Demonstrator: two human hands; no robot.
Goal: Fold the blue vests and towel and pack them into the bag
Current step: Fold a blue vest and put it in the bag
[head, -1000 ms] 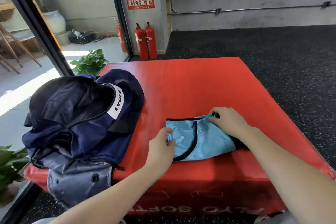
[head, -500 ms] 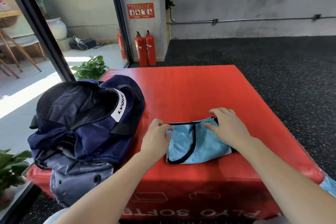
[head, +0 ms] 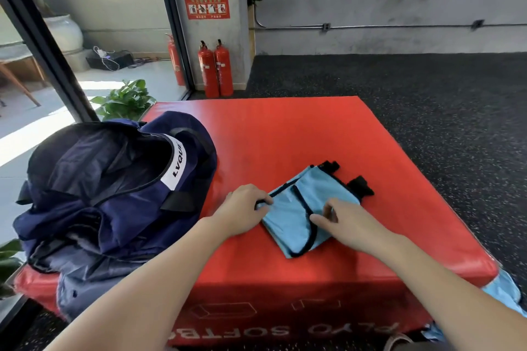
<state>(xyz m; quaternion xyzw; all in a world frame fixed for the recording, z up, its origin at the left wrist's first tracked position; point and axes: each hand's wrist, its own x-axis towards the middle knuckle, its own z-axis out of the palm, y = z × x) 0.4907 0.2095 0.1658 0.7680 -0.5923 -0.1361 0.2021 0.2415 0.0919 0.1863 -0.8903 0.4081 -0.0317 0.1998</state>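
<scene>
A red padded surface [head: 285, 128] sits on dark speckled floor [head: 427, 100]. At the far wall stand two red fire extinguishers [head: 216, 70] — a red sign [head: 206, 6] above them. Far left, a leafy plant [head: 125, 100] and a white pot [head: 64, 33].

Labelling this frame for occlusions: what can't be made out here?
Head view only:
- Inside of the open navy fabric duffel bag: dark and creased, so its contents cannot be told.
- Light blue cloth at the lower right: cut off by the red foam box edge and the frame; vest or towel unclear.
- Folded light blue black-trimmed vest: partly covered by the left hand and right hand.
- Red wall sign: text too small.
</scene>
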